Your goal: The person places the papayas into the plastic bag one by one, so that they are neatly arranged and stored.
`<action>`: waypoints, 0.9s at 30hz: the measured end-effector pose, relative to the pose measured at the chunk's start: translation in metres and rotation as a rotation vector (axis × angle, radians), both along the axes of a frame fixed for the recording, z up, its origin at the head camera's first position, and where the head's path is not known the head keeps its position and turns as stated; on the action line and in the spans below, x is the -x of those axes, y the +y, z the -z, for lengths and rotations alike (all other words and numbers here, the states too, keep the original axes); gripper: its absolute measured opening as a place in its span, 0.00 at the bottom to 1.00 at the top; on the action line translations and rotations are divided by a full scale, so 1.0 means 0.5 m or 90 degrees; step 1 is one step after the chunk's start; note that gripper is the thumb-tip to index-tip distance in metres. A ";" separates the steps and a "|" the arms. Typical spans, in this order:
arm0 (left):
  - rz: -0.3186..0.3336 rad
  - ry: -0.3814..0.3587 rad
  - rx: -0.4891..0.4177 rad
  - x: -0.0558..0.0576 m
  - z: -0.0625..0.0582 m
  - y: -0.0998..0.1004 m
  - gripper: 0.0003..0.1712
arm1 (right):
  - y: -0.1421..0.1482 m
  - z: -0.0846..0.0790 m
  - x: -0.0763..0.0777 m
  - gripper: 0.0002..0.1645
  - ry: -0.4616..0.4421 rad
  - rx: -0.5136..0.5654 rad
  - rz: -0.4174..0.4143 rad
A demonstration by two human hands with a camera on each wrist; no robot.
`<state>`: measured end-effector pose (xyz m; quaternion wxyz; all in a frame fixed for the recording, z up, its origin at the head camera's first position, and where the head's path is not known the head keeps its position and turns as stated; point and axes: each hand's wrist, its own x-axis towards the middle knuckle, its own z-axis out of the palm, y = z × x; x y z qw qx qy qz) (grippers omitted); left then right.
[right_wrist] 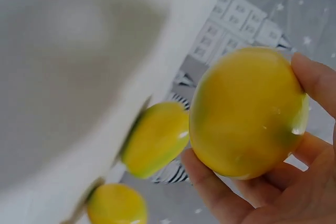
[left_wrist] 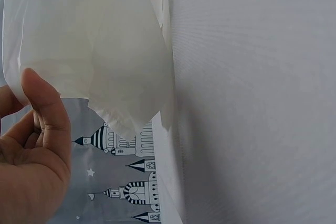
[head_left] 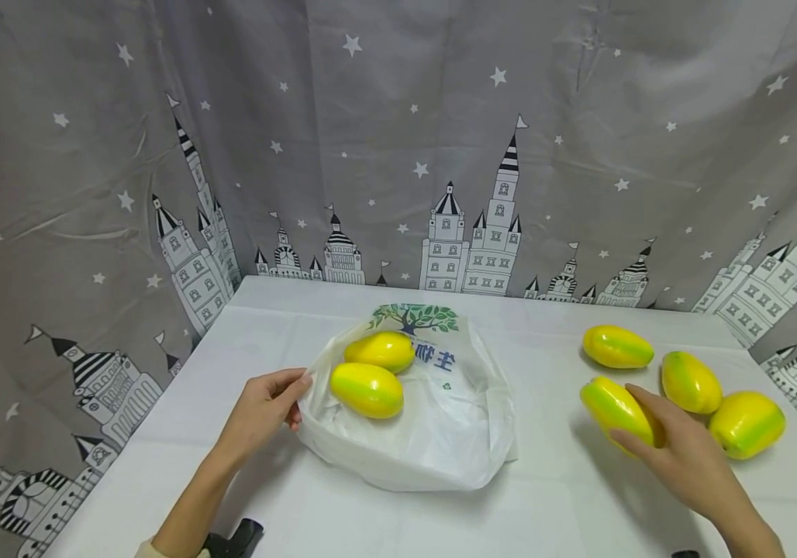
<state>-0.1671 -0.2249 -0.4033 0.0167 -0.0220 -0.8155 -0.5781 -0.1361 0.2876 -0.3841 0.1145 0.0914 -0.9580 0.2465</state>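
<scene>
A white plastic bag (head_left: 433, 434) lies with its mouth open on the table, two glossy yellow-green mangoes (head_left: 367, 390) inside at its left. My left hand (head_left: 266, 407) pinches the bag's left rim between thumb and fingers; in the left wrist view the thin plastic (left_wrist: 94, 35) rises from that hand (left_wrist: 42, 140). To the right of the bag, my right hand (head_left: 684, 449) grips another mango (head_left: 615, 411), held above the table with its shadow below. The right wrist view shows this mango (right_wrist: 249, 114) between the thumb and fingers of the hand (right_wrist: 283, 192).
Three more mangoes lie on the white table at the right: one farther back (head_left: 618, 346), one beside my right hand (head_left: 691, 382) and one at the far right (head_left: 747, 424). A grey curtain (head_left: 384, 155) with castles and stars borders the table behind and at the sides.
</scene>
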 end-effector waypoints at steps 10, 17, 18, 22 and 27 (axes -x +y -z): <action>0.001 -0.003 0.003 -0.002 -0.001 0.000 0.21 | -0.083 -0.030 -0.021 0.45 0.011 0.027 -0.014; 0.002 -0.004 -0.001 0.000 -0.002 0.000 0.21 | -0.135 -0.049 -0.025 0.47 0.036 0.045 -0.023; 0.003 -0.004 -0.003 0.000 -0.002 0.000 0.21 | -0.142 -0.051 -0.025 0.47 0.039 0.044 -0.028; 0.007 -0.002 -0.009 0.001 -0.001 0.000 0.21 | -0.168 -0.057 -0.032 0.42 0.057 0.044 -0.050; 0.011 0.001 -0.013 0.000 0.002 0.000 0.21 | -0.202 -0.055 -0.034 0.35 0.075 0.048 -0.091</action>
